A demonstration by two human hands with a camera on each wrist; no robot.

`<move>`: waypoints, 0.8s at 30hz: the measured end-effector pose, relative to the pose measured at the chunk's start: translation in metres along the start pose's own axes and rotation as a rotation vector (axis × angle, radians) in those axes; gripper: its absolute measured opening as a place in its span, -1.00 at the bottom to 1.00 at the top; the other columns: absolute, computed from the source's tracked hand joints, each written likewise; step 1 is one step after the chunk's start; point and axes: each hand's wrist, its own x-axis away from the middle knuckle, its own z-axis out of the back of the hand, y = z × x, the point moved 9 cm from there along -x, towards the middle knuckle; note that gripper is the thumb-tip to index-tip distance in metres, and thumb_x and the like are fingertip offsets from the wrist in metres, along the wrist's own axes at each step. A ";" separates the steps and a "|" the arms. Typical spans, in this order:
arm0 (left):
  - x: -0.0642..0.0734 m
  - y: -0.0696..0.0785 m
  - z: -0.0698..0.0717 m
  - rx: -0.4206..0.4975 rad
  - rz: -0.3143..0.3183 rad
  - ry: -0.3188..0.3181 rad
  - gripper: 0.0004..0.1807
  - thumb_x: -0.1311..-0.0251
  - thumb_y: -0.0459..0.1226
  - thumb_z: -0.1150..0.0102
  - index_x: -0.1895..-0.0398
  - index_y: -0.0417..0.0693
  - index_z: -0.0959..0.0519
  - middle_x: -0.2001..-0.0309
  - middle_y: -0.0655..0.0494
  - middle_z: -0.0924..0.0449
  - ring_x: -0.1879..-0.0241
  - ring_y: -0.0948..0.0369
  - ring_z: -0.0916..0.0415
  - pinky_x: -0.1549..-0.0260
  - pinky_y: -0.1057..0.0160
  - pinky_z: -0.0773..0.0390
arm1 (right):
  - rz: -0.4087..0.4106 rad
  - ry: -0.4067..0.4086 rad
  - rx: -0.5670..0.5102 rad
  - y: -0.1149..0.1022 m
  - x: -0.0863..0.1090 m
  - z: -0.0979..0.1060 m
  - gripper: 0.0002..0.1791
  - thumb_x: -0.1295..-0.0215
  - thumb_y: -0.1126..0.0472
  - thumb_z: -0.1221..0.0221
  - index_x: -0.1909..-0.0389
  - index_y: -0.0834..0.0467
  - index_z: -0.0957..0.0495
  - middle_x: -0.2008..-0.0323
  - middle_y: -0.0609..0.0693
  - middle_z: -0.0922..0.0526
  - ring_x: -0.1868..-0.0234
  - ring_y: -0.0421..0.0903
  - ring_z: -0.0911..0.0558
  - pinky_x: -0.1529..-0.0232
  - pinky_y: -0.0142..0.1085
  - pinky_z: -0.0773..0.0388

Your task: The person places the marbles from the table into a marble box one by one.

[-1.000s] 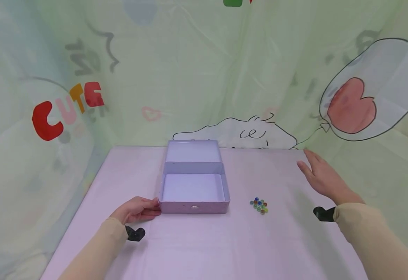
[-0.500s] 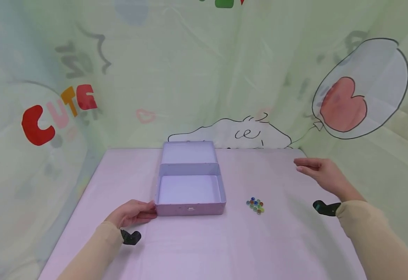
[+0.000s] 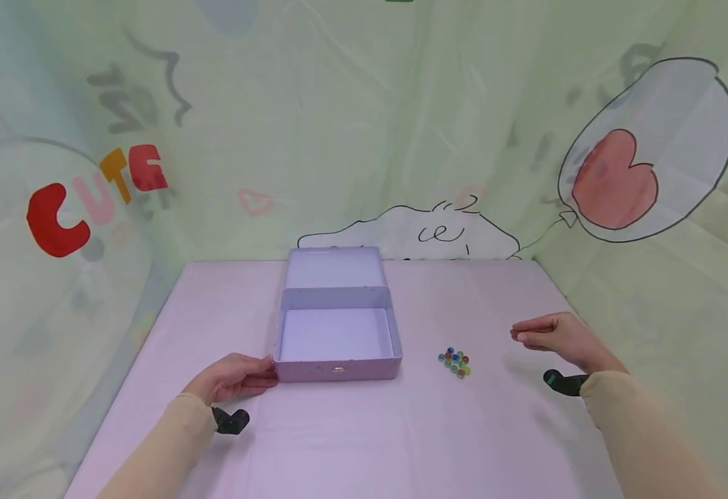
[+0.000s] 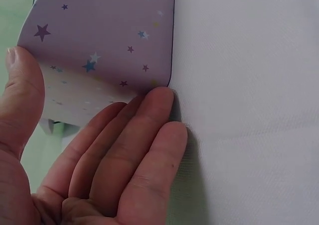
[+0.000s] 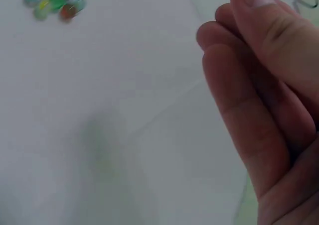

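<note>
A lilac lidded box [image 3: 339, 369] with a star pattern stands on the table, its lid [image 3: 337, 267] raised at the back and its inside bare. At the front left corner my left hand [image 3: 234, 378] holds the box, the thumb [image 4: 22, 80] high on the edge and the fingertips low at the corner. Right of the box lies a small cluster of glass marbles [image 3: 455, 362], blue, green, yellow and reddish. My right hand [image 3: 566, 339] hovers further right, apart from them, fingers loosely bent and thumb close to the fingertips; nothing shows between them.
The table [image 3: 364, 443] is covered in pale pink cloth. Around it hangs a light green curtain [image 3: 339, 125] printed with letters and a heart balloon. A black wrist mount [image 3: 229, 421] sits by the left sleeve, another black mount [image 3: 564, 382] by the right sleeve.
My right hand has come down and inward from the far right of the table, its fingers drawing together with the thumb. The left hand stays at the box corner; box and marbles have not moved.
</note>
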 end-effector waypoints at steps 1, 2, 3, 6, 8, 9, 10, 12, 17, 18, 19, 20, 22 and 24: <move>0.000 -0.001 0.001 0.000 0.004 0.006 -0.45 -0.25 -0.16 -0.22 -0.11 -0.47 -0.45 0.08 -0.23 -0.64 0.03 -0.06 -0.60 -0.05 0.00 -0.50 | -0.011 -0.010 -0.020 0.009 -0.002 -0.006 -0.46 -0.21 0.08 -0.28 -0.10 0.36 -0.51 0.00 0.24 -0.62 0.07 -0.08 -0.68 0.08 -0.32 -0.61; 0.001 -0.001 0.002 -0.001 0.008 0.013 -0.45 -0.24 -0.16 -0.22 -0.11 -0.46 -0.45 0.08 -0.23 -0.64 0.04 -0.05 -0.61 -0.05 0.00 -0.51 | -0.024 -0.011 -0.035 0.017 -0.004 -0.012 -0.46 -0.21 0.09 -0.28 -0.09 0.37 -0.52 0.01 0.24 -0.63 0.06 -0.04 -0.67 0.08 -0.29 -0.61; 0.001 -0.002 0.003 -0.002 0.010 0.021 -0.46 -0.24 -0.16 -0.23 -0.10 -0.46 -0.46 0.08 -0.23 -0.64 0.05 -0.05 -0.61 -0.04 0.00 -0.52 | -0.036 -0.007 -0.048 0.024 -0.006 -0.017 -0.47 -0.20 0.10 -0.29 -0.08 0.37 -0.52 0.02 0.24 -0.64 0.05 0.00 -0.67 0.08 -0.28 -0.62; 0.002 -0.003 0.005 -0.002 0.013 0.039 -0.44 -0.20 -0.15 -0.26 -0.09 -0.44 -0.47 0.09 -0.22 -0.64 0.06 -0.05 -0.62 -0.02 0.01 -0.53 | -0.062 0.006 -0.043 0.042 -0.012 -0.032 -0.50 -0.19 0.11 -0.29 -0.06 0.34 -0.55 0.04 0.19 -0.65 0.01 0.07 -0.65 0.10 -0.28 -0.62; 0.002 -0.002 0.006 -0.006 0.008 0.044 -0.44 -0.20 -0.14 -0.26 -0.09 -0.44 -0.47 0.09 -0.22 -0.64 0.06 -0.05 -0.62 -0.02 0.01 -0.52 | -0.074 0.022 -0.022 0.048 -0.018 -0.041 -0.54 -0.19 0.09 -0.30 -0.04 0.29 -0.58 0.05 0.15 -0.67 0.03 0.04 -0.65 0.12 -0.29 -0.63; 0.002 -0.001 0.006 -0.007 0.006 0.046 -0.44 -0.20 -0.14 -0.26 -0.08 -0.44 -0.47 0.09 -0.22 -0.64 0.06 -0.05 -0.62 -0.02 0.01 -0.52 | -0.075 0.025 -0.016 0.050 -0.021 -0.047 -0.56 -0.18 0.10 -0.31 -0.02 0.28 -0.60 0.06 0.14 -0.67 0.04 0.02 -0.66 0.13 -0.30 -0.63; 0.002 -0.001 0.006 -0.009 0.004 0.048 -0.45 -0.20 -0.14 -0.26 -0.08 -0.43 -0.48 0.09 -0.22 -0.64 0.06 -0.05 -0.62 -0.02 0.01 -0.53 | -0.070 0.022 -0.001 0.050 -0.025 -0.052 -0.57 -0.18 0.10 -0.31 -0.01 0.26 -0.61 0.06 0.13 -0.68 0.06 0.00 -0.66 0.14 -0.31 -0.63; 0.002 -0.001 0.005 -0.013 0.002 0.048 -0.46 -0.21 -0.14 -0.26 -0.07 -0.43 -0.49 0.09 -0.22 -0.64 0.06 -0.04 -0.62 -0.02 0.01 -0.53 | -0.053 0.014 0.026 0.050 -0.033 -0.064 -0.60 -0.16 0.09 -0.32 0.02 0.22 -0.64 0.08 0.10 -0.69 0.08 -0.05 -0.67 0.16 -0.34 -0.63; 0.001 -0.001 0.002 -0.024 -0.001 0.029 -0.46 -0.23 -0.15 -0.23 -0.09 -0.44 -0.48 0.08 -0.22 -0.64 0.06 -0.04 -0.62 -0.01 0.02 -0.54 | -0.004 0.040 0.080 0.045 -0.047 -0.084 -0.67 -0.10 0.11 -0.36 0.12 0.17 -0.69 0.15 0.06 -0.71 0.10 -0.09 -0.67 0.14 -0.36 -0.62; 0.001 -0.001 0.001 -0.028 -0.002 0.025 -0.46 -0.24 -0.15 -0.22 -0.09 -0.44 -0.48 0.08 -0.22 -0.64 0.06 -0.03 -0.62 -0.02 0.02 -0.54 | 0.004 0.056 0.094 0.044 -0.048 -0.086 -0.68 -0.09 0.12 -0.37 0.14 0.16 -0.70 0.17 0.06 -0.72 0.10 -0.08 -0.67 0.13 -0.35 -0.62; 0.001 0.000 0.001 -0.028 -0.002 0.026 -0.47 -0.24 -0.15 -0.22 -0.09 -0.44 -0.48 0.08 -0.21 -0.64 0.06 -0.03 -0.62 -0.02 0.02 -0.54 | 0.008 0.072 0.111 0.042 -0.050 -0.087 -0.69 -0.08 0.11 -0.38 0.15 0.15 -0.70 0.18 0.05 -0.72 0.11 -0.07 -0.67 0.12 -0.32 -0.62; 0.000 0.000 0.001 -0.031 -0.003 0.024 -0.47 -0.25 -0.16 -0.21 -0.09 -0.44 -0.48 0.08 -0.21 -0.64 0.06 -0.03 -0.62 -0.02 0.02 -0.53 | 0.009 0.089 0.133 0.041 -0.051 -0.087 -0.70 -0.07 0.11 -0.38 0.17 0.14 -0.71 0.20 0.04 -0.72 0.12 -0.07 -0.66 0.11 -0.29 -0.62; 0.000 0.000 0.001 -0.031 0.000 0.031 -0.48 -0.25 -0.16 -0.22 -0.09 -0.43 -0.49 0.08 -0.20 -0.64 0.06 -0.03 -0.62 -0.02 0.02 -0.53 | 0.007 0.107 0.173 0.039 -0.053 -0.088 -0.69 -0.05 0.08 -0.39 0.18 0.12 -0.71 0.21 0.02 -0.73 0.13 -0.06 -0.66 0.10 -0.24 -0.61; -0.001 0.000 0.002 -0.030 0.001 0.033 -0.48 -0.23 -0.15 -0.23 -0.08 -0.42 -0.50 0.08 -0.21 -0.64 0.05 -0.04 -0.61 -0.03 0.01 -0.52 | -0.002 0.112 0.209 0.038 -0.056 -0.090 -0.67 -0.02 0.04 -0.41 0.19 0.08 -0.72 0.23 -0.02 -0.73 0.15 -0.09 -0.65 0.10 -0.23 -0.61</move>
